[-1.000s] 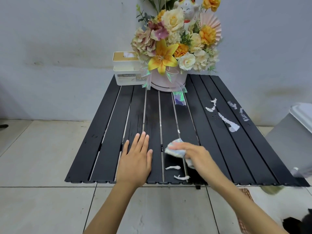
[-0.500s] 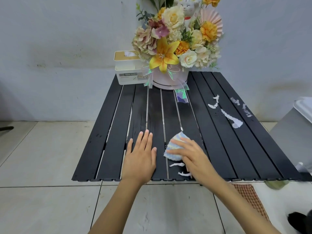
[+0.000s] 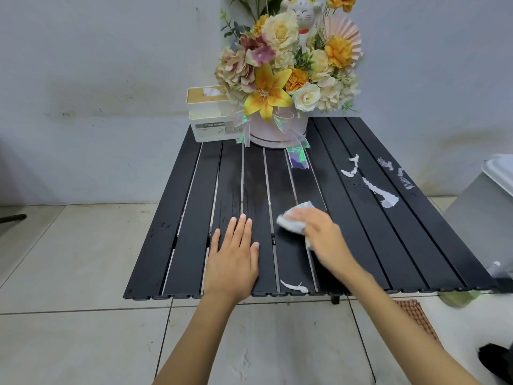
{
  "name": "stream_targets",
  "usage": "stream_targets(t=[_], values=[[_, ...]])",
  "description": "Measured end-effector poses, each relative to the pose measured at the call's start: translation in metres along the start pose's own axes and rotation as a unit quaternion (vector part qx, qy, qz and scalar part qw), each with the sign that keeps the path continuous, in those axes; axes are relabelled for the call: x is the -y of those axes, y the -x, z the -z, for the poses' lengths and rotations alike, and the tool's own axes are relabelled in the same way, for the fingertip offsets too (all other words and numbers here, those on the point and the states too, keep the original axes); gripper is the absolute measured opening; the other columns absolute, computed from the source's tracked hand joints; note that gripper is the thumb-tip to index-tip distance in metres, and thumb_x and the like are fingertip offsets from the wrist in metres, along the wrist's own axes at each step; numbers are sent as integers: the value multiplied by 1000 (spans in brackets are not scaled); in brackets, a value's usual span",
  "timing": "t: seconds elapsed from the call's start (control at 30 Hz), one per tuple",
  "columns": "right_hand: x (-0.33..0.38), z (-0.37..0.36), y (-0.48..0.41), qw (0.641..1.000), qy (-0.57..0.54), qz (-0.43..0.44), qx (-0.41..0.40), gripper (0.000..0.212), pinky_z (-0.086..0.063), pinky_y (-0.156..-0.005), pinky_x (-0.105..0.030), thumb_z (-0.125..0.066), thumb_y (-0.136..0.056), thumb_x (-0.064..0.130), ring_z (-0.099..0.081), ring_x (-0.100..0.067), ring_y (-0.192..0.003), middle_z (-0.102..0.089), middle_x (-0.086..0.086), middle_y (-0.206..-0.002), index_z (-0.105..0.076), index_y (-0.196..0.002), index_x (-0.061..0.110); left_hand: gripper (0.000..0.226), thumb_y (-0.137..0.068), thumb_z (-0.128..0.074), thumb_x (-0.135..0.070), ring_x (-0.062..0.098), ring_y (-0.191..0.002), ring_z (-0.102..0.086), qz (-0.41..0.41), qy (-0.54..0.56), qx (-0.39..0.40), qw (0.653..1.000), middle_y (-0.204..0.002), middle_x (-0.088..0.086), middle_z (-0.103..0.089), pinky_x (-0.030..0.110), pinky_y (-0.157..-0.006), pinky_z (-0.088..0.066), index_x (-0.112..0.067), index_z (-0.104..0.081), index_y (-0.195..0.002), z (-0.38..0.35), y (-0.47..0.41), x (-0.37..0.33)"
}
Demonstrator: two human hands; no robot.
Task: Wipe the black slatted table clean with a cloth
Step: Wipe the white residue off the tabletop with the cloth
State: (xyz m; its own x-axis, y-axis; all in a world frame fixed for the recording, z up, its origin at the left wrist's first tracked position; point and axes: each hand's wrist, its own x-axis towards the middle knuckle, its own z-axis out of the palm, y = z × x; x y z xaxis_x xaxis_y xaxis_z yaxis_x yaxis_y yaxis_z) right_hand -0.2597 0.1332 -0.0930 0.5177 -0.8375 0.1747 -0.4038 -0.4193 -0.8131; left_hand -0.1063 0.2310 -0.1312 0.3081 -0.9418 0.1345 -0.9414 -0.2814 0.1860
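The counter (image 3: 361, 245) is black, made of long flat slats with thin gaps between them. A big bunch of soft flowers (image 3: 286, 65) sits in a round pink pot at the back, with a white tissue box (image 3: 211, 118) touching its left side. The left hand (image 3: 233, 259) lies flat and open on the slats, holding nothing. The right hand (image 3: 322, 237) presses down on a small crumpled cloth (image 3: 294, 218), fingers curled over it, near the middle of the counter. White smears (image 3: 380, 193) streak the right slats, and one small smear (image 3: 294, 287) lies near the front edge.
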Motion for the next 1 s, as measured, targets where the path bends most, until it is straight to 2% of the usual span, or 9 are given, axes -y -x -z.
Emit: stream_targets(t=[0.1, 0.3, 0.43, 0.5, 0.57, 0.67, 0.73, 0.87, 1.0], values=[[-16, -19, 18, 988, 136, 68, 3, 50, -25, -107, -26, -25, -86, 22, -40, -6, -121, -55, 13, -126, -72, -103, 27, 78, -77, 22, -43, 10, -143, 11, 0, 0, 0, 1000, -157, -6, 4, 35, -115, 7, -20, 1, -149, -1, 0, 0], [-2, -18, 92, 995, 26, 74, 69, 48, -17, -107, -8, -33, -83, 16, -32, 5, -130, -53, 31, -127, -71, -101, 39, 79, -76, 23, -43, 10, -143, 11, -2, -2, 1, 1000, -157, -6, 5, 35, -114, 7, -20, 3, -149, -2, -1, 0], [21, 10, 73, 976, -188, -51, 93, 38, -41, -60, -15, -45, -82, 5, -59, 0, -79, -69, 27, -90, -76, -96, 22, 80, -75, 23, -43, 10, -143, 11, 0, -7, 8, 1000, -157, -6, 5, 35, -114, 8, -20, 2, -149, -1, 0, 0], [22, 22, 45, 972, -211, -88, 59, 27, -29, -51, -19, -54, -88, 5, -34, -4, -45, -65, 27, -67, -74, -100, 20, 80, -75, 24, -44, 10, -143, 11, 0, -8, 7, 1000, -157, -7, 5, 35, -114, 7, -20, 3, -149, 1, -1, -1], [15, 23, 11, 982, -170, -74, 26, 33, -31, -50, -12, -48, -89, 3, -33, -3, -44, -69, 24, -84, -73, -102, 20, 80, -75, 23, -44, 10, -143, 11, -1, -4, 4, 1000, -157, -7, 5, 34, -114, 8, -21, 3, -149, 1, 0, -1], [-8, 6, -34, 1000, 0, -17, 11, 40, -41, -84, -17, -38, -90, 4, -53, 7, -89, -63, 7, -120, -71, -106, 20, 80, -75, 24, -44, 9, -143, 12, 1, -5, 7, 1000, -157, -7, 6, 34, -114, 9, -21, 4, -149, 2, 0, -1], [-22, -9, -44, 988, 150, 22, 27, 48, -28, -109, -32, -28, -87, 12, -41, -17, -126, -52, -2, -136, -66, -117, 19, 79, -76, 23, -44, 9, -143, 12, 1, -8, 3, 1000, -157, -8, 6, 33, -114, 9, -21, 2, -149, 2, 0, -1], [-21, -10, -14, 975, 187, 91, 74, 63, -25, -111, -37, -16, -78, 25, -36, -22, -130, -50, 1, -137, -64, -119, 25, 80, -81, 25, -47, 10, -143, 5, -6, -4, -10, 1000, -157, -6, -2, 34, -112, 7, -19, -6, -149, -3, -1, 0], [-19, -10, 49, 980, 92, 130, 120, 52, -18, -111, -16, -29, -78, 17, -33, 3, -130, -52, 22, -131, -70, -105, 33, 89, -79, 33, -49, 10, -140, 3, -9, -12, -18, 1000, -155, -4, -9, 35, -111, 3, -17, -13, -148, -5, -1, 0]])
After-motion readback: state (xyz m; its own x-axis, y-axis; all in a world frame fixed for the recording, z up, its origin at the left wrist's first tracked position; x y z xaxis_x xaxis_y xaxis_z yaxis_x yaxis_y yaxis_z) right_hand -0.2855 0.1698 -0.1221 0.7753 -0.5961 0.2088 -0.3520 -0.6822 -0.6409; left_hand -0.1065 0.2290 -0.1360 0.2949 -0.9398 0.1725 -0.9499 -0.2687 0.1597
